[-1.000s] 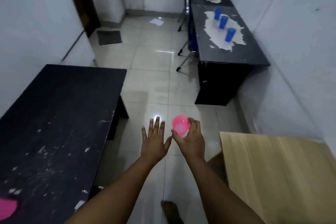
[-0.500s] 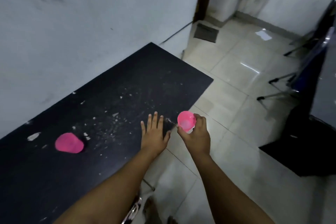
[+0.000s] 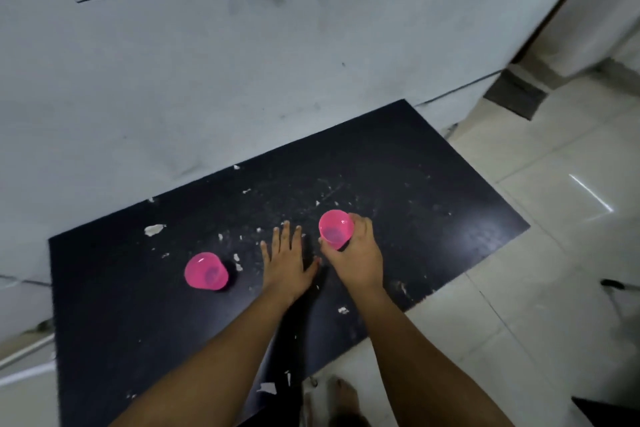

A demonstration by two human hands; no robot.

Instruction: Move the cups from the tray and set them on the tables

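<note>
My right hand is shut on a pink cup, held upright over the middle of the black table; I cannot tell if its base touches the top. My left hand hovers flat and open just left of it, fingers spread, holding nothing. A second pink cup stands upright on the table further left, apart from both hands. No tray is in view.
The table's top is scratched, with white chips scattered on it. A grey wall runs right behind the table. Pale floor tiles lie to the right, with a dark mat at the far corner. My bare feet show below.
The view has swung left from the room onto the black table. Both hands have moved from above the floor to above the tabletop, the right still gripping the pink cup.
</note>
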